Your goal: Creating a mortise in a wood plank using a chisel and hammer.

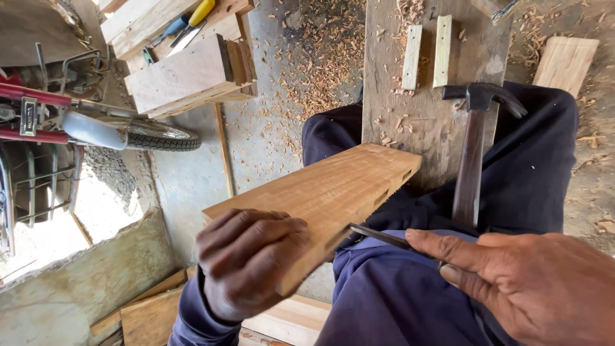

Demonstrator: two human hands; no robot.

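Wooden slotted block (327, 192) in left hand (246, 266) grip, thin metal chisel (379, 236) pinched by right hand (532, 282), hammer (477, 144) resting nearby

A person seen from above, wearing dark navy blue work clothes. A long navy sleeve (192, 314) covers the arm up to the wrist of the left hand (246, 263), its cuff gathered in soft folds. The right hand (532, 285) is bare, no sleeve showing. Beyond both hands, loose navy trousers (532, 166) crease over the knees.
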